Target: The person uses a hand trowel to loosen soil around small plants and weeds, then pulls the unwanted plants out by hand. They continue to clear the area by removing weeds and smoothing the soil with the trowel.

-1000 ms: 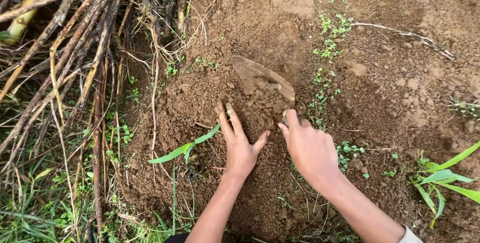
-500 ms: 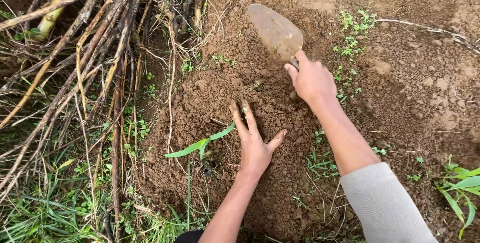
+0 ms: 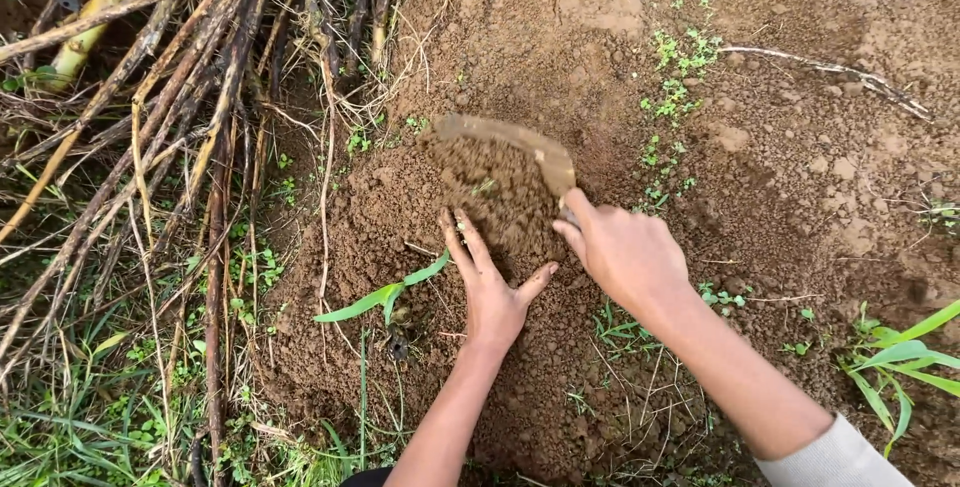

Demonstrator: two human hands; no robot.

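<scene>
bare brown soil mound [image 3: 800,177], dry stalks [image 3: 180,97] at left; right hand [image 3: 625,252] clamped on a soil-laden trowel [image 3: 505,187] mid-mound; left hand [image 3: 490,287] flat, fingers spread, on earth near a green seedling [image 3: 385,297]; digging looks partly done.

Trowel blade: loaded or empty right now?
Loaded: brown soil covers the trowel blade, held by the right hand; the left hand lies flat on the mound.

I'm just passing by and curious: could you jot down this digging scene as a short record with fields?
Setting: mound of loose brown soil
Left hand: flat on the soil, fingers spread
Right hand: gripping a trowel loaded with earth
Beside left hand: green seedling
Far left: dry stalks
Right edge: grass blades
</scene>
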